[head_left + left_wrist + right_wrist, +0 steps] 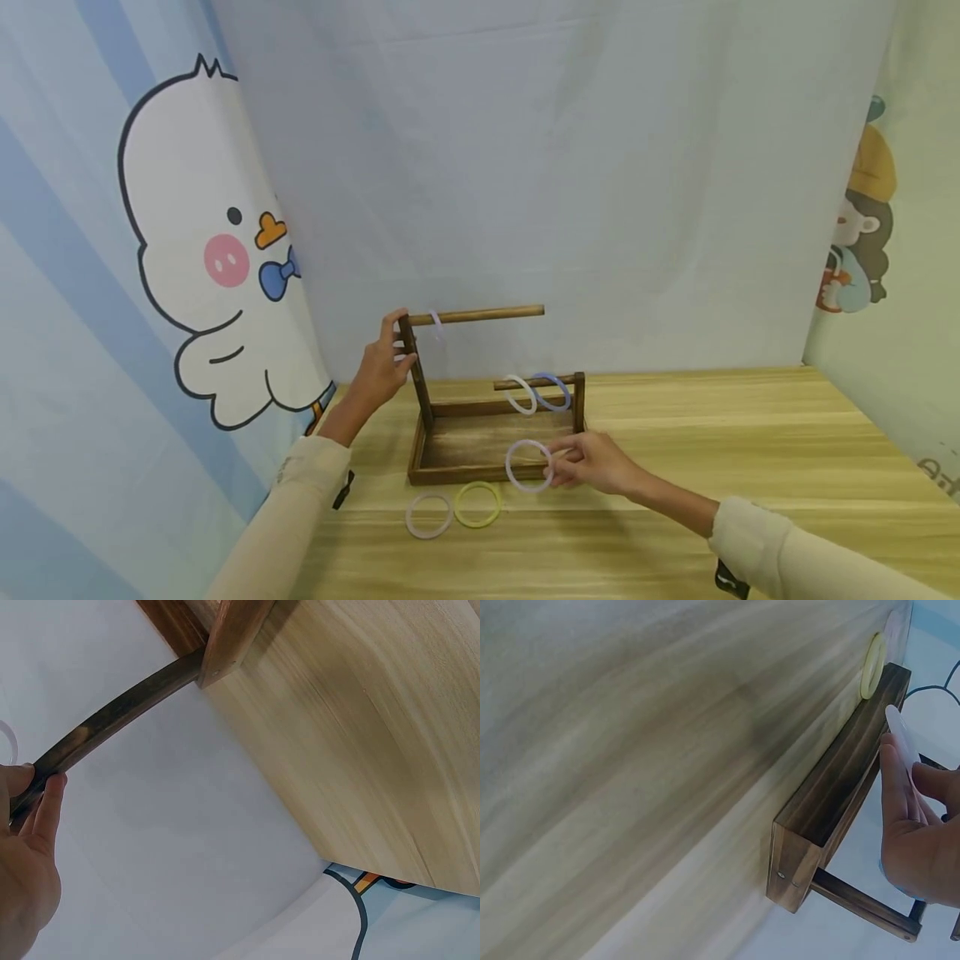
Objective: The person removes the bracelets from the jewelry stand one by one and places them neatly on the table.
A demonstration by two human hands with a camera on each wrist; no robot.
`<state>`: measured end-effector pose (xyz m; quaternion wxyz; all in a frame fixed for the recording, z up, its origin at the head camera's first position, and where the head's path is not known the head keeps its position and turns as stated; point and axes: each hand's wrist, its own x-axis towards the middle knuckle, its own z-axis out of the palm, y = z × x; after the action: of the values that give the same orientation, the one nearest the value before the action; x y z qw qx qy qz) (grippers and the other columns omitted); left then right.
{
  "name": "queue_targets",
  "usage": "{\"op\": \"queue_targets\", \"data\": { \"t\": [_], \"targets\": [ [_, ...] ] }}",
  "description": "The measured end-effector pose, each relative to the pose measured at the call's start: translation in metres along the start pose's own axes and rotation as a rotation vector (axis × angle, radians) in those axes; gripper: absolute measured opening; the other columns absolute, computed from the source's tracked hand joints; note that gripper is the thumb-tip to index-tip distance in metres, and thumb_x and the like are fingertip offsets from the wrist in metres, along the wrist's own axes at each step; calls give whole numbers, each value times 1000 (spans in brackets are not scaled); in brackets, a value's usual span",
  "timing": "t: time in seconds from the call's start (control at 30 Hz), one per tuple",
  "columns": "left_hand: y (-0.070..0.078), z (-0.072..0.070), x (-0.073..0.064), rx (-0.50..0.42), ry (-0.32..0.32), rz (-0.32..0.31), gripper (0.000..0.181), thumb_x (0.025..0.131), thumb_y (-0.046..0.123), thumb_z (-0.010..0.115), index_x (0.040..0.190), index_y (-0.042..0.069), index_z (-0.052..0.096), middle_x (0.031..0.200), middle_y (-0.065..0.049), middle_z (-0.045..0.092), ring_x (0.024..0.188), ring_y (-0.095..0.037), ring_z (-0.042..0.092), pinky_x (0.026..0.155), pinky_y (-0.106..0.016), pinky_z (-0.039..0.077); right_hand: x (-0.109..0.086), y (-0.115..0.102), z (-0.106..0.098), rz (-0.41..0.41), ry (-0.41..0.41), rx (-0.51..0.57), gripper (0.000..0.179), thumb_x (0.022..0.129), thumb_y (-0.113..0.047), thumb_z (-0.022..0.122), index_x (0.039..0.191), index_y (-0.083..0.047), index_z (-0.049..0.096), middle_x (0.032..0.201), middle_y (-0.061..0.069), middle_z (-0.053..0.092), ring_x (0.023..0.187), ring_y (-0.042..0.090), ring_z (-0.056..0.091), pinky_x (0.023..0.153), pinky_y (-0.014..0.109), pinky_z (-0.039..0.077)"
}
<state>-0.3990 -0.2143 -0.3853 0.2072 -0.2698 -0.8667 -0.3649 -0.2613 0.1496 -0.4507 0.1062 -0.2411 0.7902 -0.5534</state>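
Note:
A dark wooden stand (422,477) with a shallow tray base, a tall left post and a short right post is on the table. My left hand (381,372) grips the tall post (112,720) near its top, thumb and fingers on either side. Between thumb and fingers, my right hand (597,463) pinches a pale purple ring (507,467), held up in front of the tray's front edge. A lavender ring (437,326) hangs on the upper bar (495,315). On the lower bar hang a white ring (533,400) and a blue ring (567,398).
A yellow ring (477,526) and another pale purple ring (427,537) lie side by side on the wood-grain table (697,450), in front of the stand. Behind the table hangs a grey curtain (570,183). Printed cloths flank it left and right.

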Motion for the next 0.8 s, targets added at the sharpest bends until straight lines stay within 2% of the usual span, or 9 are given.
{"op": "queue_targets", "data": {
  "t": [0.1,0.33,0.57,0.8],
  "targets": [
    [0,-1,0,4,-3,6,78,95,-12,67,157,10,24,127,-33,62,108,-48,70,87,-51,63,0,5,3,10,-15,16,35,101,6,60,130,24,55,98,28,75,87,47,75,76,47,65],
    [-6,-2,-4,9,7,-2,80,95,-13,67,157,11,23,127,-32,63,107,-47,70,87,-50,64,-1,12,15,23,-60,28,28,99,7,63,123,21,62,96,27,75,83,40,77,74,39,66],
    [-5,1,-2,-12,0,11,81,94,-14,67,158,11,23,127,-32,63,108,-48,70,87,-51,63,-4,17,18,79,-49,33,32,98,6,65,124,24,60,94,27,75,80,39,77,70,35,66],
    [-1,2,0,-22,1,1,81,94,-14,67,157,11,23,128,-32,62,108,-48,70,88,-50,63,-6,21,18,145,-8,55,30,98,3,66,122,22,63,88,24,76,77,37,77,67,38,67]
  ]
}}
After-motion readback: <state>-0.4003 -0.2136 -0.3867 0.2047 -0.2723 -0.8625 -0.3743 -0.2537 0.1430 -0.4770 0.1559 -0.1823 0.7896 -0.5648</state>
